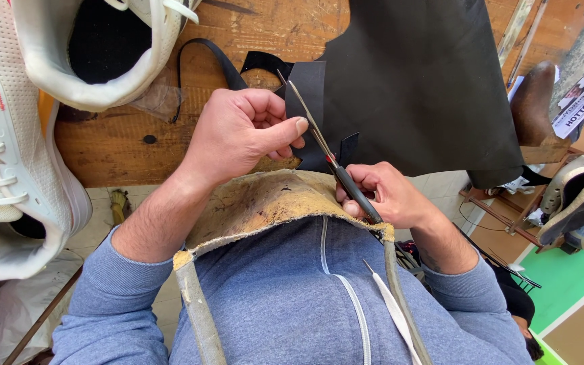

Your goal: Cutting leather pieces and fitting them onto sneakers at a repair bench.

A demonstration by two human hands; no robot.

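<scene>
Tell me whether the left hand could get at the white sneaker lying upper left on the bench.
Probably yes. The left hand is pinching the black sheet being cut, so it would have to let go first. Between it and the white sneaker lies only bare wooden bench and a thin black strip.

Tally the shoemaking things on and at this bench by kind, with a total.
White sneakers: 2
Scissors, in the right hand: 1
Black sheet, pinched by the left hand: 1
Loose black strip: 1
Total: 5

Grey-blue zip hoodie, white drawstrings, sleeves pushed up, worn tan apron
</scene>
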